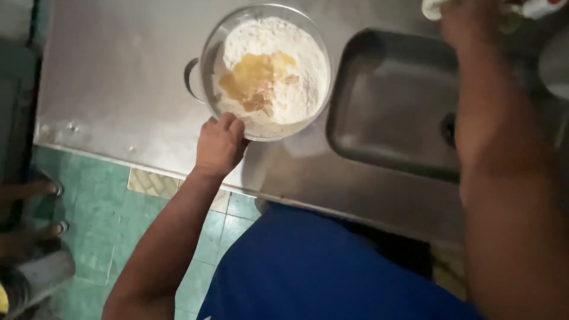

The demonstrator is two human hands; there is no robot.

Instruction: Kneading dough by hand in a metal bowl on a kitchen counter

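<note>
Steel counter (118, 89), dim light, green tile floor below. Left hand (220, 145) curled on the near rim of the glass bowl (208, 53), steadying it; the bowl sits mid-counter just left of the sink (385, 106), holding flour (296, 89) with yellow liquid (252, 77) pooled on top. Right hand (468, 21) reaches past the sink to something white at the frame edge; grip unclear. Best to keep that rim hold firm and the bowl flat, clear of the sink edge.

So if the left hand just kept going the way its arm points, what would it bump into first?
The left hand already rests at the near rim of the glass bowl, so it would press into that bowl, holding flour and a yellow liquid, right away.
</note>
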